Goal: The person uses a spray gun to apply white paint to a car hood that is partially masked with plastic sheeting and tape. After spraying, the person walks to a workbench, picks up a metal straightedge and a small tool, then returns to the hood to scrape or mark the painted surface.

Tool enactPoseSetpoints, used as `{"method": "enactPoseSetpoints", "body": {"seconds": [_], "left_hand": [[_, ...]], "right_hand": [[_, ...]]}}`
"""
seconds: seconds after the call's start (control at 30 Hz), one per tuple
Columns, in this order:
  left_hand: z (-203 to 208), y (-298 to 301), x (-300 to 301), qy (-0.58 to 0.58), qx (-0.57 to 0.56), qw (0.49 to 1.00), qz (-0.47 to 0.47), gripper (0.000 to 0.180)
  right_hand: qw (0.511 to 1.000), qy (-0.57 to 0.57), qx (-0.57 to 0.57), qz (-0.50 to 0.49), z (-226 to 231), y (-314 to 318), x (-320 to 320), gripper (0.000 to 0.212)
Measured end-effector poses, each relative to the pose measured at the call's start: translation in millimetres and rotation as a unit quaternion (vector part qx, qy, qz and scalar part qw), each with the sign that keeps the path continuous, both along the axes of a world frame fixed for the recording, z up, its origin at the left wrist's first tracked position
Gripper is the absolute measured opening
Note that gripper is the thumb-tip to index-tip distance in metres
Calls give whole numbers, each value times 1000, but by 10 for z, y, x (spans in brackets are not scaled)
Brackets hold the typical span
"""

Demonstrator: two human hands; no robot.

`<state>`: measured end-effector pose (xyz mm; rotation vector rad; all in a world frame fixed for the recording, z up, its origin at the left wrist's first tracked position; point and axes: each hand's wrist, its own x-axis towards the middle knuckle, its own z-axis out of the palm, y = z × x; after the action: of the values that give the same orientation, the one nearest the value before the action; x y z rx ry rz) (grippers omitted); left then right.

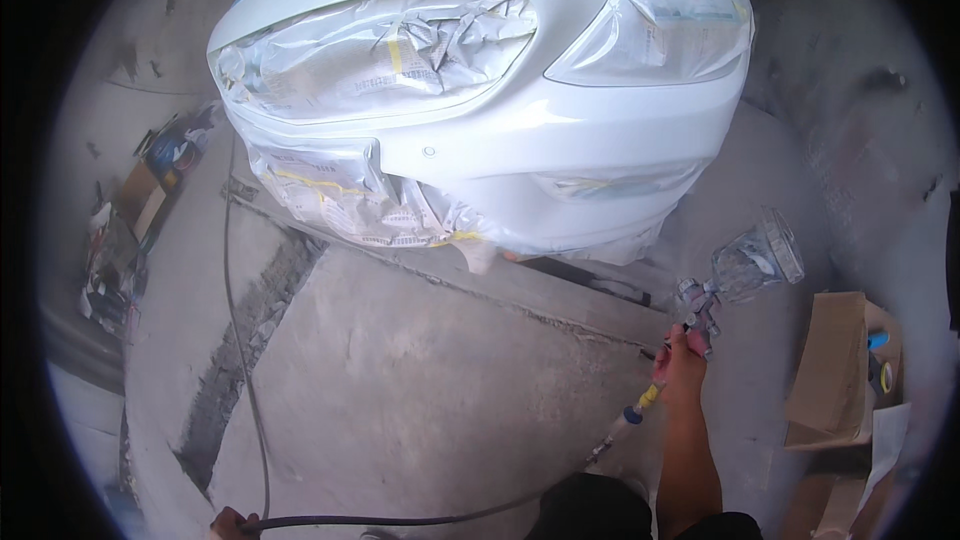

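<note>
Left hand (232,521) cut off; hose (400,519).

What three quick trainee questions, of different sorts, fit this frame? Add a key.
1. True or false: the right hand holds the spray gun.
2. What does the left hand grip: A the hose, B the cardboard box, C the bumper?
3. Fill in: the headlights are covered with masking ____.

Key: 1 true; 2 A; 3 paper.
</note>
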<state>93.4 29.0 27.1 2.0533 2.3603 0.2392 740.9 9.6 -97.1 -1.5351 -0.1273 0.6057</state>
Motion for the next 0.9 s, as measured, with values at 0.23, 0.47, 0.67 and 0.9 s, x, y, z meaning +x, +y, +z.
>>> {"method": "enactPoseSetpoints", "body": {"seconds": [0.23,0.47,0.67,0.9], "left_hand": [[-97,32,495,50,-53,997,26,28],[-8,-3,768,71,-62,995,26,24],[-101,-16,768,109,-106,988,38,16],[-271,185,1049,98,-163,981,27,14]], "right_hand": [[999,1,-25,20,-189,27,203,26],[947,74,25,310,-75,367,-312,27],[973,60,11,223,-49,291,130,28],[1000,1,-20,-22,164,-342,1259,28]]}}
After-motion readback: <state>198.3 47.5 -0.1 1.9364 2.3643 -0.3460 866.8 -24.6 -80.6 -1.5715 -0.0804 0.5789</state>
